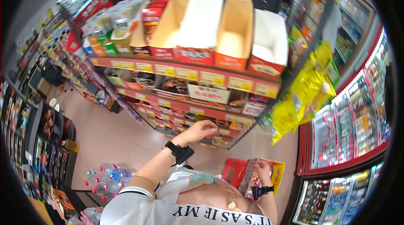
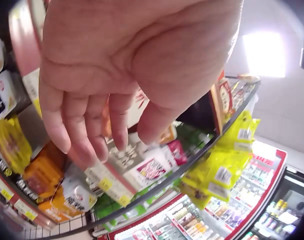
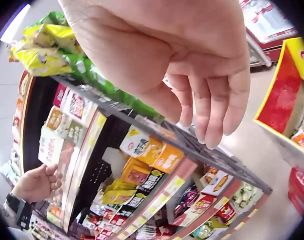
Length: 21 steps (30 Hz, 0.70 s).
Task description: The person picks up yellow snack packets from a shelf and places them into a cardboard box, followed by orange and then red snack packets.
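My left hand [image 1: 200, 132] hangs in front of the lower shelves in the head view, fingers loosely bent and holding nothing. In the left wrist view its fingers [image 2: 94, 125] hang loose before packed snacks and price tags. Low on the right is my right hand [image 1: 261, 168], near a yellow-edged box [image 1: 275, 172] of packets. The right wrist view has its fingers [image 3: 209, 110] relaxed with nothing in them, beside the shelf's end; the box [image 3: 279, 92] stands to their right. Open snack cartons [image 1: 233, 31] line the top shelf, several showing bare insides.
Yellow snack bags [image 1: 303, 90] hang at the rack's right end. Glass-door drink coolers [image 1: 349, 124] stand along the right. Bottle packs [image 1: 107, 181] sit on the floor at left, with a red basket [image 1: 234, 170] near the right hand.
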### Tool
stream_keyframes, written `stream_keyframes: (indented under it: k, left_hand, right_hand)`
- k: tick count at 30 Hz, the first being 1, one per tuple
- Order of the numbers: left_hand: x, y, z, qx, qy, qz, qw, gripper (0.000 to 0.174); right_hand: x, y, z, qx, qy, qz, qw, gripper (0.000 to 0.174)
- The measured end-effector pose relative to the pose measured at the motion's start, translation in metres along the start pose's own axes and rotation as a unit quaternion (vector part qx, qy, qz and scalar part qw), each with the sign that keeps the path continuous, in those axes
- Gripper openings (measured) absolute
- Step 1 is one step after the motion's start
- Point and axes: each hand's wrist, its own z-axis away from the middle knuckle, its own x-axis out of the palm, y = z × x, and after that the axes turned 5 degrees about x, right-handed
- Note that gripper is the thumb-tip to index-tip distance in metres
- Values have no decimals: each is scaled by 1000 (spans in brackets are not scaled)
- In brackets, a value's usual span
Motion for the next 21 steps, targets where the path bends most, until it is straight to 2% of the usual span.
stream_keyframes:
  k: [2, 4, 7, 8, 10, 12, 13, 14, 16, 18, 20, 21]
  left_hand:
    - [-20, 31, 13, 13, -12, -16, 1000, 29]
    - [-42, 50, 24, 50, -6, 4, 999, 27]
    - [-78, 101, 48, 116, -18, -40, 992, 24]
    - [-90, 126, 60, 107, -13, -46, 993, 22]
    - [-121, 149, 69, 166, -1, -80, 983, 20]
    - [-152, 179, 77, 218, 23, -137, 966, 20]
    - [-167, 192, 80, 259, 45, -162, 951, 20]
    - [-180, 202, 80, 298, 67, -186, 934, 20]
    - [-203, 214, 77, 328, 98, -123, 931, 19]
    - [-226, 231, 79, 338, 113, -155, 921, 20]
    - [-246, 235, 73, 376, 143, -202, 893, 21]
    - [-252, 240, 74, 380, 151, -202, 890, 21]
  right_hand:
    - [25, -18, -13, -37, -55, -21, 998, 15]
    - [56, -63, -7, -54, -78, -6, 995, 14]
    - [101, -126, 7, -100, -127, 4, 987, 14]
    - [116, -143, 11, -132, -156, 9, 979, 14]
    - [143, -184, 25, -169, -177, 9, 970, 14]
    - [168, -238, 49, -241, -213, 73, 944, 16]
    - [178, -273, 67, -253, -214, 125, 935, 16]
    - [188, -301, 80, -256, -207, 121, 936, 16]
    - [208, -349, 102, -377, -190, 194, 885, 16]
    - [223, -397, 126, -387, -190, 194, 881, 17]
    - [241, -435, 134, -530, -123, 216, 811, 18]
    - [251, -453, 136, -562, -88, 216, 793, 19]
